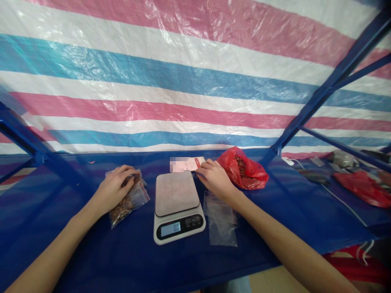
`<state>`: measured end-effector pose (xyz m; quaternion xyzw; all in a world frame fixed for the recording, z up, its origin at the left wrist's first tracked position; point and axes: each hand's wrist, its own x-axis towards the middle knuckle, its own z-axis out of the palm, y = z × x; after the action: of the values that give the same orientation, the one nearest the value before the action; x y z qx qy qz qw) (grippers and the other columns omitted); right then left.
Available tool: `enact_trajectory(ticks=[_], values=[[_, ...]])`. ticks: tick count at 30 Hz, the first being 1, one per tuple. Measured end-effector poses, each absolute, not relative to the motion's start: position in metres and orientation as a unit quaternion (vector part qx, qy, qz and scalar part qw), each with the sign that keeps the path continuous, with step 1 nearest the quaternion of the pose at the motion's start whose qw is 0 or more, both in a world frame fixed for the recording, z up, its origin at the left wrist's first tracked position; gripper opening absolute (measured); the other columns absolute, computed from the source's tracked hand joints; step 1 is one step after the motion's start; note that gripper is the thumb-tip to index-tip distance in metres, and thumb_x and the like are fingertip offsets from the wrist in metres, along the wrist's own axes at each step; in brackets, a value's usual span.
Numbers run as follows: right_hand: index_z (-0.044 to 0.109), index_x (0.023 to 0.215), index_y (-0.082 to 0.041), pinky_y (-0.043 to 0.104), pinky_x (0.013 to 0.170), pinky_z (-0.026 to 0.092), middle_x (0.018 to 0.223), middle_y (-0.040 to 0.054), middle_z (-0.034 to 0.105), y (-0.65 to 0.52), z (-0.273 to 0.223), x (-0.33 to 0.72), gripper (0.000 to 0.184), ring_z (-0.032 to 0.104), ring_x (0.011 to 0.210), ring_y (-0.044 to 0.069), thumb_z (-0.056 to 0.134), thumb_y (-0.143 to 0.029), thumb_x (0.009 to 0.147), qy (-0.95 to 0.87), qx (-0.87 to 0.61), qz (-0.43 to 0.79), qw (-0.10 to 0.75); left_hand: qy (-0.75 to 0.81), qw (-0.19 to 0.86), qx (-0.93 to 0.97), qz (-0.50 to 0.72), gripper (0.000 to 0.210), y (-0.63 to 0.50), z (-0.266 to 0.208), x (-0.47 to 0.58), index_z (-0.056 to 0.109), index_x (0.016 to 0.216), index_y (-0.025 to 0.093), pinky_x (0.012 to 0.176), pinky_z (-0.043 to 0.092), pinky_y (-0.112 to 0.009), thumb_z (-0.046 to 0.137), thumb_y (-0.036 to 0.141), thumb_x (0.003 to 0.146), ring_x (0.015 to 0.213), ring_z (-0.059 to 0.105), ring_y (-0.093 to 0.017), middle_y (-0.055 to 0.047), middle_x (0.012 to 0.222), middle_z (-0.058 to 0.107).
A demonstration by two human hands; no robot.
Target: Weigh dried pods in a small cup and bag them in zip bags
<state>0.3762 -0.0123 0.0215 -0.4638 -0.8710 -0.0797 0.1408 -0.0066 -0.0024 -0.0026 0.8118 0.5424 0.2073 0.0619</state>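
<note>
At the left, my left hand [118,186] lies over clear zip bags [130,203] filled with brown dried pieces, its fingers curled round their upper part. A white digital scale [177,194] stands in the middle, its plate bare and its display [170,229] reading 0.0. My right hand [217,179] is by the scale's upper right corner, fingers bent and slightly apart, with nothing visible in them. Just beyond its fingertips lies a white and red card [195,163]. Flat clear bags [222,228] lie below that hand, partly under the wrist.
An open red plastic bag [227,162] of brown dried pieces stands right of my right hand. Blue metal bars [317,95] rise at both sides before a striped sheet [183,97]. Further right are a white cable [342,201] and another red bag [363,187].
</note>
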Motion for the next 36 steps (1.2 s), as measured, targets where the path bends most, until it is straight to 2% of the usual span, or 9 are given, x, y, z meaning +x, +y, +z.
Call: enact_trajectory(ticks=[8, 10, 14, 17, 22, 27, 31, 33, 36], values=[[0.077, 0.101, -0.016, 0.041, 0.087, 0.04, 0.104, 0.0119, 0.076, -0.011, 0.01, 0.374, 0.019, 0.058, 0.106, 0.029, 0.058, -0.014, 0.102, -0.892, -0.428, -0.1, 0.106, 0.536, 0.053, 0.815, 0.215, 0.037, -0.001, -0.006, -0.008, 0.074, 0.115, 0.025, 0.104, 0.052, -0.046, 0.044, 0.04, 0.099, 0.115, 0.068, -0.028, -0.009, 0.124, 0.072], [0.078, 0.101, -0.016, 0.041, 0.084, 0.04, 0.1, 0.0118, 0.076, -0.013, 0.02, 0.38, 0.019, 0.059, 0.102, 0.029, 0.059, -0.016, 0.102, -0.883, -0.434, -0.097, 0.146, 0.535, 0.055, 0.816, 0.213, 0.038, -0.001, -0.006, -0.008, 0.074, 0.115, 0.025, 0.104, 0.052, -0.046, 0.044, 0.042, 0.099, 0.115, 0.068, -0.029, -0.009, 0.123, 0.072], [0.079, 0.099, -0.019, 0.039, 0.084, 0.045, 0.097, 0.0081, 0.079, -0.016, 0.048, 0.408, 0.015, 0.063, 0.093, 0.025, 0.066, -0.013, 0.097, -0.842, -0.444, -0.023, 0.306, 0.539, 0.059, 0.812, 0.213, 0.039, 0.0, -0.007, -0.01, 0.073, 0.117, 0.025, 0.104, 0.051, -0.046, 0.043, 0.044, 0.1, 0.116, 0.066, -0.029, -0.009, 0.125, 0.071], [0.079, 0.092, -0.02, 0.037, 0.082, 0.05, 0.092, 0.0052, 0.079, -0.016, 0.057, 0.424, 0.014, 0.066, 0.084, 0.022, 0.071, -0.009, 0.09, -0.827, -0.436, 0.069, 0.348, 0.537, 0.06, 0.813, 0.215, 0.038, 0.001, -0.009, -0.012, 0.073, 0.116, 0.025, 0.105, 0.05, -0.044, 0.043, 0.044, 0.1, 0.115, 0.066, -0.028, -0.008, 0.124, 0.071], [0.079, 0.091, -0.02, 0.036, 0.083, 0.056, 0.093, 0.0053, 0.081, -0.013, 0.052, 0.435, 0.019, 0.073, 0.085, 0.022, 0.07, -0.005, 0.085, -0.853, -0.422, 0.132, 0.278, 0.534, 0.066, 0.817, 0.208, 0.04, -0.001, -0.006, -0.011, 0.072, 0.12, 0.022, 0.109, 0.048, -0.044, 0.042, 0.042, 0.103, 0.117, 0.064, -0.028, -0.008, 0.126, 0.071], [0.081, 0.096, -0.018, 0.032, 0.08, 0.058, 0.097, 0.0065, 0.082, -0.005, 0.071, 0.489, 0.027, 0.076, 0.085, 0.02, 0.059, -0.008, 0.085, -0.818, -0.488, 0.137, 0.271, 0.534, 0.067, 0.818, 0.204, 0.04, -0.004, -0.003, -0.008, 0.071, 0.121, 0.019, 0.109, 0.048, -0.043, 0.041, 0.039, 0.103, 0.118, 0.062, -0.028, -0.008, 0.126, 0.071], [0.081, 0.086, -0.017, 0.026, 0.068, 0.055, 0.079, 0.0035, 0.08, 0.004, 0.073, 0.53, 0.029, 0.074, 0.07, 0.019, 0.058, -0.002, 0.075, -0.769, -0.599, 0.164, 0.151, 0.535, 0.077, 0.815, 0.21, 0.042, -0.001, -0.008, -0.011, 0.072, 0.12, 0.02, 0.109, 0.047, -0.045, 0.041, 0.042, 0.101, 0.119, 0.062, -0.029, -0.009, 0.127, 0.07], [0.081, 0.084, -0.018, 0.026, 0.07, 0.055, 0.081, 0.005, 0.08, 0.006, 0.066, 0.536, 0.027, 0.075, 0.074, 0.021, 0.063, -0.002, 0.073, -0.759, -0.625, 0.15, 0.102, 0.538, 0.08, 0.813, 0.207, 0.043, 0.002, -0.011, -0.014, 0.073, 0.118, 0.021, 0.108, 0.047, -0.047, 0.041, 0.044, 0.1, 0.117, 0.063, -0.03, -0.01, 0.127, 0.07], [0.081, 0.093, -0.02, 0.027, 0.077, 0.054, 0.094, 0.009, 0.081, 0.004, 0.058, 0.534, 0.019, 0.077, 0.089, 0.025, 0.07, -0.011, 0.08, -0.738, -0.667, 0.099, 0.013, 0.538, 0.079, 0.816, 0.198, 0.044, 0.005, -0.015, -0.018, 0.072, 0.12, 0.023, 0.108, 0.046, -0.046, 0.041, 0.046, 0.101, 0.118, 0.063, -0.028, -0.01, 0.129, 0.067]])
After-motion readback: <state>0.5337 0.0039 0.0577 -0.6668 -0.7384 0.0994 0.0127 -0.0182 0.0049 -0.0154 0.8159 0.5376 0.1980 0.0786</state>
